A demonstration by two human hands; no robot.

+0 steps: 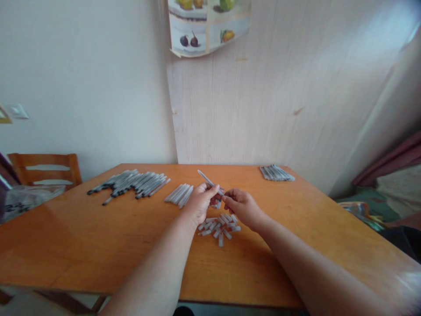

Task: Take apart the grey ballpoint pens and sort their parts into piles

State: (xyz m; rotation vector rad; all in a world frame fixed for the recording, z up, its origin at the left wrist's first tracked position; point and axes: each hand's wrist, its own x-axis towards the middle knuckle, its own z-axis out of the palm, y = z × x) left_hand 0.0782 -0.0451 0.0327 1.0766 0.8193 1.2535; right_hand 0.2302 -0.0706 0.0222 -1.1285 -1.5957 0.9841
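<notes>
My left hand is closed around a slim translucent pen, which tilts up to the left out of the grip. At the pen's lower right end, my right hand pinches with thumb and forefinger; any small part between those fingertips is hidden. Just below both hands lies a loose pile of short whitish pen caps. Partly behind my left hand, a small row of clear pen barrels rests on the table.
A wide heap of pens with dark ends covers the table's left rear. Neatly lined-up pens sit at the back right. The wooden table meets the wall behind. A wooden chair and a plastic bag stand left.
</notes>
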